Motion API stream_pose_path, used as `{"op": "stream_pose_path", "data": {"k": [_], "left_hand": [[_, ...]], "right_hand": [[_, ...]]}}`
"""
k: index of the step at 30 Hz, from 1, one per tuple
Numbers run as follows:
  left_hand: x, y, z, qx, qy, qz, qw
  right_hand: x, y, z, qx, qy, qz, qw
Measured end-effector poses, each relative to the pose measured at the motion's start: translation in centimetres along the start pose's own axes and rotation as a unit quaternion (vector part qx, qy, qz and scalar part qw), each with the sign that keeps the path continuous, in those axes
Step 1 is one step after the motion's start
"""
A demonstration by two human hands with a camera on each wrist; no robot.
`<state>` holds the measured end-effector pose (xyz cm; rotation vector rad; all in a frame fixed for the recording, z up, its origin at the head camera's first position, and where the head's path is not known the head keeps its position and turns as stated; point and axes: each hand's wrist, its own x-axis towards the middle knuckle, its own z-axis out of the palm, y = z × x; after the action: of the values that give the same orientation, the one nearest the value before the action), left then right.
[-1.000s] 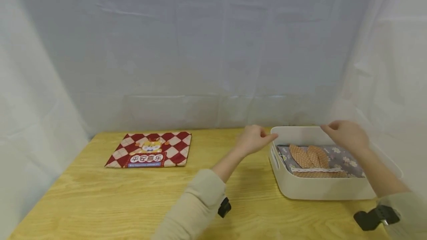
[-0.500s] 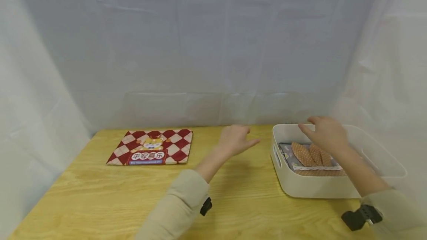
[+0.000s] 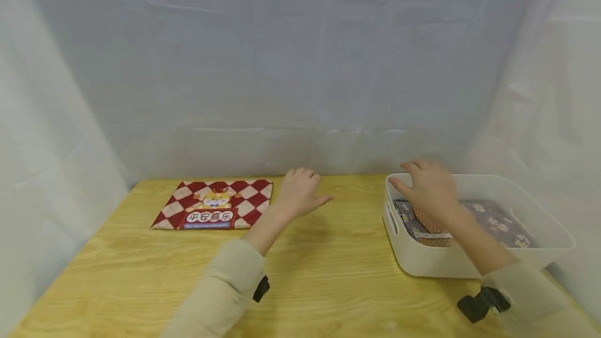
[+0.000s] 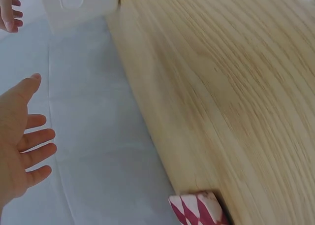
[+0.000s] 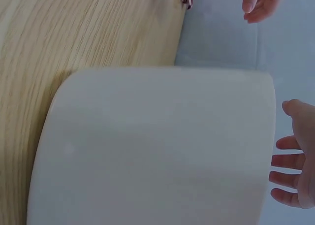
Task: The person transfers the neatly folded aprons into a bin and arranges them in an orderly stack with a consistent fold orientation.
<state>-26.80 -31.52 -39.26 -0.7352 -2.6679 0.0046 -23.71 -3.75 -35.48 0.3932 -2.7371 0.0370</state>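
My left hand point(image 3: 299, 194) hovers over the table just right of a flat, folded red-and-cream diamond cloth point(image 3: 253, 202) with a cartoon animal and a lettered patch. Its fingers are spread and hold nothing, as the left wrist view shows of the same hand point(image 4: 19, 141). Above the white plastic basket point(image 3: 422, 265) is my right hand point(image 3: 431, 192), fingers apart and nothing in them. Inside the basket lies a grey floral cloth point(image 3: 493, 220) with an orange dotted bow point(image 3: 424, 223) and a lace strip; the hand and forearm hide part of it.
The wooden table point(image 3: 338, 296) carries the cloth on the left and the basket on the right. White sheeting point(image 3: 305, 67) hangs behind and at both sides. A handle slot point(image 3: 392, 219) shows in the basket's left wall.
Both hands have moved left, the left one from beside the basket to near the red cloth, the right one across the basket. Their fingers have spread. The cloths stay put.
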Motion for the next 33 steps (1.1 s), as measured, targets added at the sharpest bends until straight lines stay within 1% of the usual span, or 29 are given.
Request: {"op": "stream_pose_path", "data": {"k": [4,11,17,21,24,28,31,33], "left_hand": [[-1.1,-1.8,0.1,-0.005,-0.004,-0.013,0.9999],[-2.7,-4.7,0.8,-0.001,-0.006,-0.041,0.9991],[-4.2,-6.6,1.1,0.000,0.005,-0.052,0.9987],[-5.1,-7.8,1.2,-0.005,0.007,-0.063,0.9980],[-5.7,-8.6,1.4,0.001,0.008,-0.070,0.9975],[-6.5,-9.4,1.8,0.010,-0.012,-0.087,0.9961],[-7.1,-10.0,2.0,0.004,-0.031,-0.105,0.9940],[-7.5,-10.4,2.1,0.000,-0.036,-0.114,0.9928]], "right_hand": [[0.6,-1.5,0.1,-0.006,-0.008,-0.004,0.9999],[1.6,-3.6,1.2,0.006,0.022,-0.027,0.9994],[2.5,-5.7,1.9,0.018,0.023,-0.034,0.9990],[2.9,-7.2,2.5,0.009,0.023,-0.042,0.9988],[3.1,-8.1,3.0,0.003,0.015,-0.046,0.9988],[3.3,-9.1,4.0,0.000,0.009,-0.050,0.9987],[3.4,-9.7,4.9,0.000,0.008,-0.051,0.9987],[3.5,-10.2,5.4,-0.003,0.004,-0.053,0.9986]]}}
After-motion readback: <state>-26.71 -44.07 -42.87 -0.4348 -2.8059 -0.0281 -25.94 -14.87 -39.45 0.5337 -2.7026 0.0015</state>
